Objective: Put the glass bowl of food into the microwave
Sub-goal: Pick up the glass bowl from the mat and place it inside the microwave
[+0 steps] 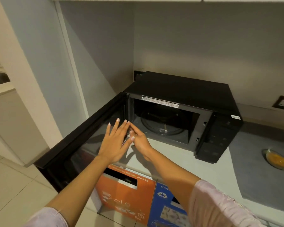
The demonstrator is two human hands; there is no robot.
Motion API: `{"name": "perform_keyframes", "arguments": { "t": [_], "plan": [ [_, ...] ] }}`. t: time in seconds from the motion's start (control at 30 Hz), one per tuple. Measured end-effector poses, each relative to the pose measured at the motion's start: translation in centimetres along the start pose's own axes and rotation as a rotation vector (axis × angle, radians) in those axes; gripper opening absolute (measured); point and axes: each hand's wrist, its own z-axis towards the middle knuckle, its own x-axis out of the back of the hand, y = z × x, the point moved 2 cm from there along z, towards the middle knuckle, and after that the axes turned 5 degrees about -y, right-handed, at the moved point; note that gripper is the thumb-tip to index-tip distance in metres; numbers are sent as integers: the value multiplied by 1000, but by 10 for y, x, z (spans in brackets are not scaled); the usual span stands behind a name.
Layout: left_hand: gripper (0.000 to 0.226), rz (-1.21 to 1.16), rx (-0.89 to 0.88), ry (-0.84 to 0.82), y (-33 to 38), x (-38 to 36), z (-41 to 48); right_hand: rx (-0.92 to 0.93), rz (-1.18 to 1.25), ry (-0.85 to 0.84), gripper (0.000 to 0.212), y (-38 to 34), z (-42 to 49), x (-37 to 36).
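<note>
The table [179,163] runs beneath both hands, pale near the fingers and covered by a grey mat [259,174] far off to their right. On it, just beyond the fingertips, stands the black microwave [184,89], its cavity showing the round turntable [162,123] a little past and right of the fingers. The microwave door [82,133] is swung fully open to the left and lies behind and under the left hand. Below the wrists, against the front of the table, stand an orange waste bin [126,195] and a blue recycling bin [167,208].

The left hand [115,143] is flat with its fingers [116,126] spread wide, holding nothing, over the door's inner face. The right hand [140,141] sits just beside it, its fingers [132,128] loosely curled and narrow, empty, their tips touching the left hand's fingers.

The glass bowl of food [276,158], with yellow contents, rests on the mat well apart from both hands, far to the right of the fingers.
</note>
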Motion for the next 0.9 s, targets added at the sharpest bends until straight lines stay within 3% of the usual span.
{"name": "perform_keyframes", "arguments": {
  "t": [0.17,0.27,0.47,0.73,0.9],
  "plan": [
    [73,-413,35,-148,37,-57,10,-22,32,158,44,19,-34,45],
    [68,-570,-39,-256,72,-83,19,-38,47,249,41,28,-60,74],
    [86,-849,-82,-422,164,-114,42,-71,121,458,38,46,-117,150],
    [60,-1068,-161,-608,307,-150,80,-89,134,764,34,75,-191,279],
    [60,-1114,-210,-689,385,-177,108,-55,219,935,29,92,-222,360]
  ]
}}
